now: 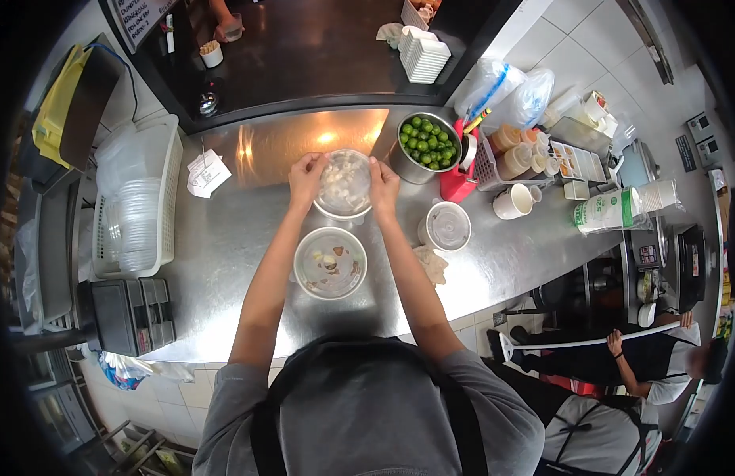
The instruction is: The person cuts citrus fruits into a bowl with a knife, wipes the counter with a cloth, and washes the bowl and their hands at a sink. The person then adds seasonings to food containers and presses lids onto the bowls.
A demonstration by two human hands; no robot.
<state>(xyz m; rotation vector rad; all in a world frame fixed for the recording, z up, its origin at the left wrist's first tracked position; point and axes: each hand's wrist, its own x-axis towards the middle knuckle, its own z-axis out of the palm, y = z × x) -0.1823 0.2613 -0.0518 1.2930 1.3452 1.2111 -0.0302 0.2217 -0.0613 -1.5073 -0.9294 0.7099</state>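
Observation:
A round takeout bowl with a clear lid (344, 186) stands on the steel counter, pale pieces of food showing through the top. My left hand (307, 178) grips its left rim with curled fingers, and my right hand (385, 187) holds the right rim. Closer to my body is a second lidded bowl (330, 274), with brownish and pale pieces visible under its cover. A smaller white lidded tub (447, 227) sits to the right of my right forearm, beside a crumpled brown paper (430, 266).
A metal pot (415, 170) of green limes (425, 143) stands beyond my right hand, beside a red holder (459, 186). Sauce bottles (515, 162) and a white cup (512, 203) are farther right. Left are a paper slip (208, 173) and a lid basket (170, 159). A co-worker (645, 361) holds a white pole.

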